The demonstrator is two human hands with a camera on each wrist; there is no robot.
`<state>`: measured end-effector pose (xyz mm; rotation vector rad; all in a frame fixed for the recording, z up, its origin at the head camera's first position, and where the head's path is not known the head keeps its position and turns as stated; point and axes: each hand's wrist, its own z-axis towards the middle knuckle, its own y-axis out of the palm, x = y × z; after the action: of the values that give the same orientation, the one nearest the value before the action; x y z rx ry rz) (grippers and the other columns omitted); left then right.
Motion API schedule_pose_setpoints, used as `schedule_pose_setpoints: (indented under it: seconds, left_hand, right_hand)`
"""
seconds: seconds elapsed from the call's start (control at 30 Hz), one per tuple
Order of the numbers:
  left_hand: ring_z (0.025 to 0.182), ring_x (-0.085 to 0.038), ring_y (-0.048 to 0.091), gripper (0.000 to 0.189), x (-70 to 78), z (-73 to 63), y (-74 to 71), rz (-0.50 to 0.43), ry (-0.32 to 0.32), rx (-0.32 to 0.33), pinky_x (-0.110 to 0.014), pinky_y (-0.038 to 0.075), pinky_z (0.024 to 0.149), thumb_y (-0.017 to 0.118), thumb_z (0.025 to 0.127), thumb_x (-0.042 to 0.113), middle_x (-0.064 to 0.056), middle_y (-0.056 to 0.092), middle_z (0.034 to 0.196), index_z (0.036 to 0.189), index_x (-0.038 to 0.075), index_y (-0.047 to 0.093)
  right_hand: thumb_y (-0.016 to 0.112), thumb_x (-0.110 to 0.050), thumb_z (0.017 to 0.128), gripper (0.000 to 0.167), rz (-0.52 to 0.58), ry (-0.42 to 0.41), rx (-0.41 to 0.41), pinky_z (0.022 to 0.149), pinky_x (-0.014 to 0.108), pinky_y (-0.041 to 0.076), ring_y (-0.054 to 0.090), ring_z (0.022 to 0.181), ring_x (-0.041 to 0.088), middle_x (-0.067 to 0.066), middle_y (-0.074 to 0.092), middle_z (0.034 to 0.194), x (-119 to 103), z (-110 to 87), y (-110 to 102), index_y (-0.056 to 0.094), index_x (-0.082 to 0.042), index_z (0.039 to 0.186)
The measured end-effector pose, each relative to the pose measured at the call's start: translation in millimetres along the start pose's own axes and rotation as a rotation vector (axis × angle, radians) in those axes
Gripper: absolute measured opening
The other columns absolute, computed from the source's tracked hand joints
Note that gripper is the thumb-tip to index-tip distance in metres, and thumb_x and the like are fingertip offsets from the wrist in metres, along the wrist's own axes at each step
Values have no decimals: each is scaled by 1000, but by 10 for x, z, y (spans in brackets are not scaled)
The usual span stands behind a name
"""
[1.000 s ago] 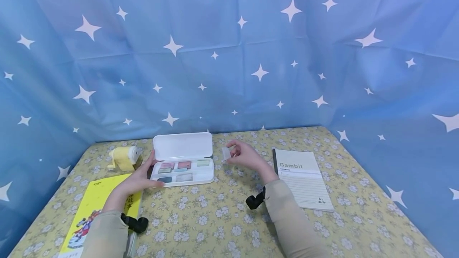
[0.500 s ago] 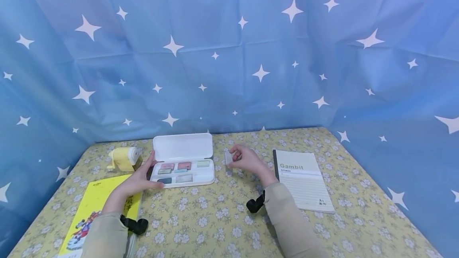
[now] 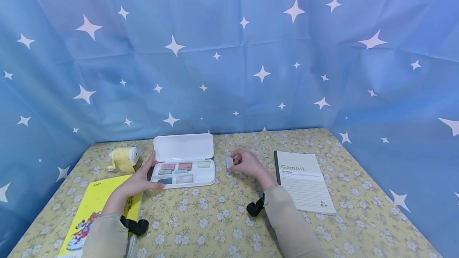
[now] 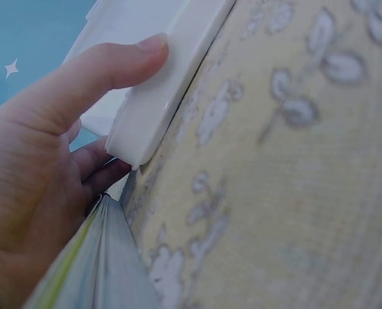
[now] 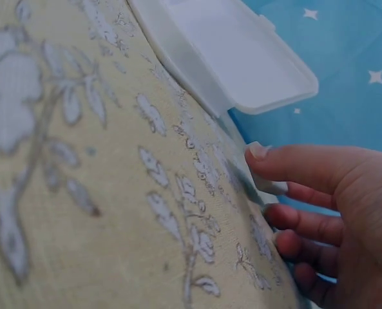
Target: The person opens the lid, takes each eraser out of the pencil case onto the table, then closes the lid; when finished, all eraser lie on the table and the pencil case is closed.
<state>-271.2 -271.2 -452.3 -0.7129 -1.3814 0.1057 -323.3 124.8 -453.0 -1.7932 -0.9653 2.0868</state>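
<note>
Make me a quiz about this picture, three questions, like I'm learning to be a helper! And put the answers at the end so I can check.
1. True or false: the left hand is touching the open white case.

2. What is the right hand holding?
A) the yellow book
B) a small whitish block
C) the yellow sharpener

3. Fill in the blank: the big printed word on the notebook is ____.

Key:
1. True: the thumb is at its front edge.
2. B
3. Gambit
</note>
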Motion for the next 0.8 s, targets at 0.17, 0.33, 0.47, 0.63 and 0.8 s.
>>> schedule_pose_setpoints:
  seconds: [0.17,0.33,0.47,0.63,0.8]
  left_hand:
    - [130,-39,39,123,11,-2,4,4,-2,6,-53,31,101,81,79,19,-21,32,149,154,19,-16]
    - [130,-39,39,123,16,-6,3,1,-1,6,-55,30,102,81,79,20,-21,32,149,154,19,-16]
    - [131,-39,38,123,13,-9,0,0,-10,3,-54,30,102,81,79,20,-21,29,150,154,20,-17]
    - [131,-40,37,123,7,-8,0,-3,-19,-3,-48,34,101,81,80,18,-23,26,152,154,20,-17]
    - [132,-41,37,123,16,-7,0,-4,-22,-4,-44,36,100,81,79,17,-23,25,152,154,20,-17]
  right_hand:
    - [81,-15,79,40,-11,0,0,66,34,46,54,70,17,2,58,81,9,4,1,62,-7,114]
    - [81,-15,79,40,-11,10,4,65,33,45,53,68,17,2,58,80,1,1,2,63,-6,113]
    - [81,-15,78,40,-8,16,4,64,33,44,51,67,17,3,57,79,5,0,12,63,-6,112]
    - [81,-16,78,40,-6,24,11,64,33,44,50,65,17,3,56,78,25,5,35,63,-6,112]
    - [82,-16,78,39,-6,33,15,65,33,43,48,64,17,2,56,76,44,23,52,63,-7,111]
